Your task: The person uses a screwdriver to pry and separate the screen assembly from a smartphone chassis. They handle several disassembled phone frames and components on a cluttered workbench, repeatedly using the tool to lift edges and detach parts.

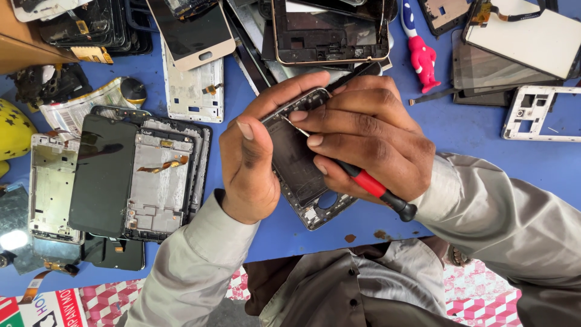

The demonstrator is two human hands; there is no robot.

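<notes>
My left hand (pixel 251 163) is curled around the near-left long edge of a dark phone frame (pixel 302 163), thumb laid up along that edge and fingertips hooked over its far end, so the frame is clamped and tilted up off the blue table (pixel 472 130). My right hand (pixel 369 142) is closed around a red-handled screwdriver (pixel 369 184); its fingers rest on the right side of the frame and the thin metal tip points at the frame's far-left corner, just beside my left fingertips.

The frame's long axis runs from that far-left corner down toward the near-right, where its lower end with a round opening sticks out below my right hand. The screwdriver lies nearly along the same diagonal, handle end toward my body. Both hands touch the frame; the right carries the tool, so it is the working one, while the left only steadies.

Outward from there: toward the left edge of the table lies a stack of stripped phone frames and a dark screen panel (pixel 103 175). Along the far edge are heaped more phone bodies (pixel 330 30). To the far right sit a pink toy-like figure (pixel 422 60) and a white frame (pixel 538 112).
</notes>
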